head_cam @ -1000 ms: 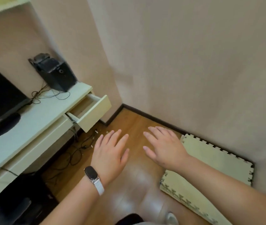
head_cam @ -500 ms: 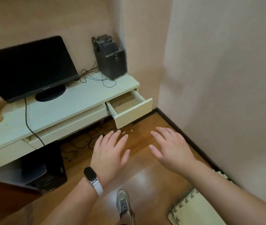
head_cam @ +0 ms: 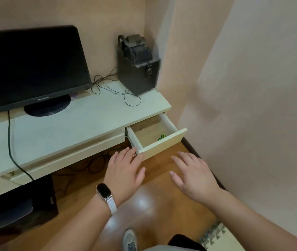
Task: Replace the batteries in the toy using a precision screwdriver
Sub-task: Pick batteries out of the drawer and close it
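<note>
A small cream drawer stands pulled out at the right end of a white desk. A small green object lies inside it near the front panel; I cannot tell what it is. My left hand, with a smart band on the wrist, is held flat with fingers spread, its fingertips close to the drawer's front left corner. My right hand hovers flat and empty over the wooden floor, right of the drawer. No toy or screwdriver is visible.
A black monitor and a dark speaker with loose cables stand on the desk. A black box sits under the desk at the left. The wall is close on the right. A foam mat and my shoe are at the bottom.
My view has swung left and nearer to the desk, so the drawer's inside now shows. Both hands stay flat and empty, now closer to the drawer.
</note>
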A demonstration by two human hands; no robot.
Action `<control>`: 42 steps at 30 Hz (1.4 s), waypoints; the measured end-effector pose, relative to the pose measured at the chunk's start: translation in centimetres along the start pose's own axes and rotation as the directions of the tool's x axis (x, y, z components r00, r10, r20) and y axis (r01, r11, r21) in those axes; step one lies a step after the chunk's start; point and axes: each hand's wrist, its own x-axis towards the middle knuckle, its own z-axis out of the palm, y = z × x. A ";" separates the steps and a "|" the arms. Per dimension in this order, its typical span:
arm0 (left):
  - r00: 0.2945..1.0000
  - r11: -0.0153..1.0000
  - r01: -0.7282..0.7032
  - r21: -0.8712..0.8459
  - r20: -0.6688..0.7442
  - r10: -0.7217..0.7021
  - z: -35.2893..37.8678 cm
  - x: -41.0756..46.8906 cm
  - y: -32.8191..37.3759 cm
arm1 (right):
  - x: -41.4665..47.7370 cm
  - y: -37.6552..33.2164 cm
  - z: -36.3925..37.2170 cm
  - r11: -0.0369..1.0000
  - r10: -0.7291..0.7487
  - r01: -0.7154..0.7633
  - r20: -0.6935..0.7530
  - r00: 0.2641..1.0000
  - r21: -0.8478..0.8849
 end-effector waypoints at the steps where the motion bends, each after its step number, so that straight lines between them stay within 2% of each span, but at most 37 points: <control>1: 1.000 1.000 0.000 -0.002 0.005 0.000 0.3 0.6 -0.5 | 0.9 0.1 0.0 1.000 0.005 -0.005 0.010 1.000 -0.001; 9: 0.993 1.000 0.015 -0.027 0.121 -0.011 3.5 7.3 -1.6 | 9.2 4.0 2.2 1.000 0.001 -0.002 0.058 0.998 0.018; 16: 0.961 0.995 0.052 -0.086 0.275 -0.027 7.7 16.9 -0.8 | 18.0 10.2 6.3 0.993 -0.006 -0.021 0.225 0.974 0.118; 20: 0.928 0.995 0.053 -0.083 0.372 -0.018 10.4 22.7 0.1 | 22.7 14.0 7.9 0.984 -0.013 -0.034 0.256 0.967 0.176; 30: 0.799 0.991 0.091 -0.103 0.601 -0.011 16.7 31.9 1.0 | 29.2 18.8 12.3 0.974 -0.011 -0.057 0.299 0.954 0.219; 38: 0.676 0.943 0.287 -0.168 0.733 -0.076 24.5 34.9 0.8 | 29.3 19.2 16.5 0.958 0.058 -0.153 0.361 0.931 0.242; 42: 0.638 0.899 0.390 -0.198 0.762 -0.109 27.8 35.9 0.6 | 29.5 18.3 17.3 0.951 0.138 -0.218 0.328 0.935 0.221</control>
